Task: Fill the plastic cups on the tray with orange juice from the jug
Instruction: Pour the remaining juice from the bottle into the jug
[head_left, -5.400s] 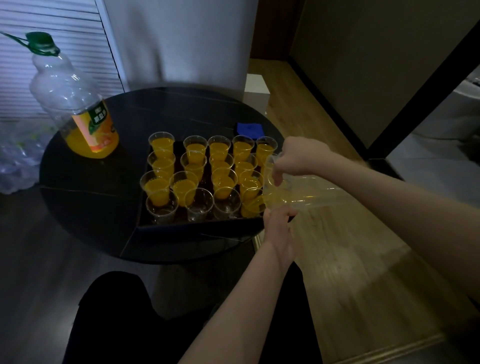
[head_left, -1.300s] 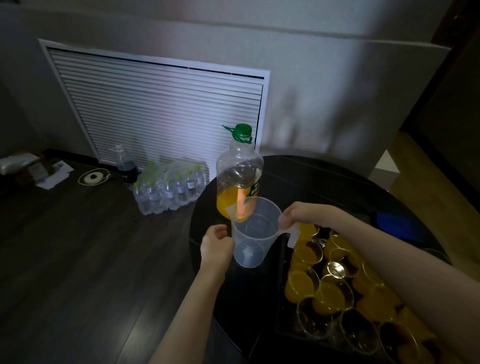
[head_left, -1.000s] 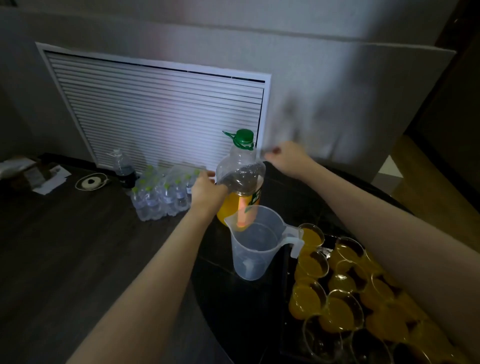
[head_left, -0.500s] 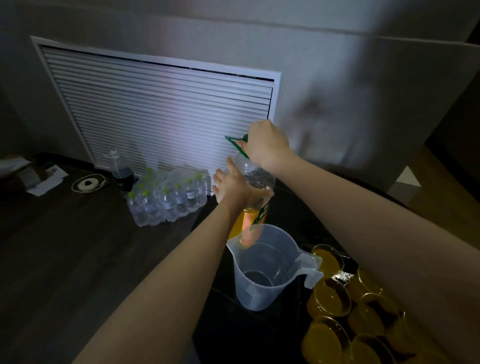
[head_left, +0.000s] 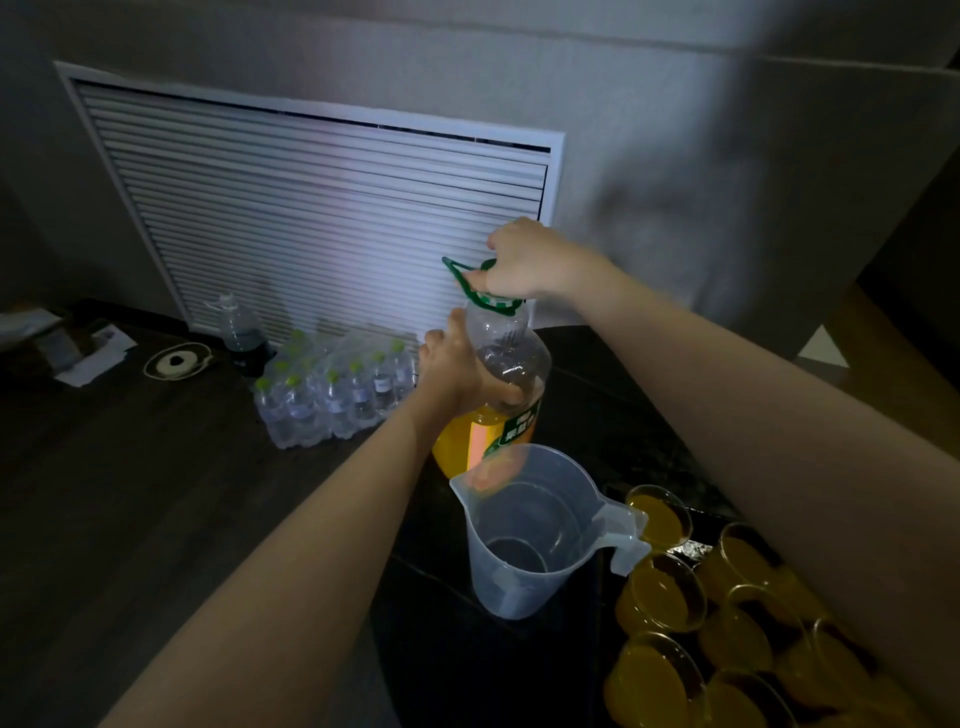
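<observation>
A big clear bottle of orange juice (head_left: 511, 358) stands upright on the black round table (head_left: 613, 405), about a quarter full. My left hand (head_left: 457, 371) grips its shoulder. My right hand (head_left: 522, 262) holds the green cap just above the open neck, the green carry ring (head_left: 460, 275) sticking out to the left. In front of the bottle stands the empty clear plastic jug (head_left: 540, 535), handle to the right. Several plastic cups (head_left: 662, 597) filled with juice sit on the dark tray at lower right, partly hidden by my right forearm.
A shrink-wrapped pack of small water bottles (head_left: 332, 389) and a larger water bottle (head_left: 239, 332) stand on the dark floor below a white louvred panel (head_left: 322, 218). A roll of tape (head_left: 176, 361) and papers (head_left: 88, 348) lie at the far left.
The emptied jug was set down on the table beside the tray. Both hands went to the juice bottle; the right hand has since lifted the green cap off the neck.
</observation>
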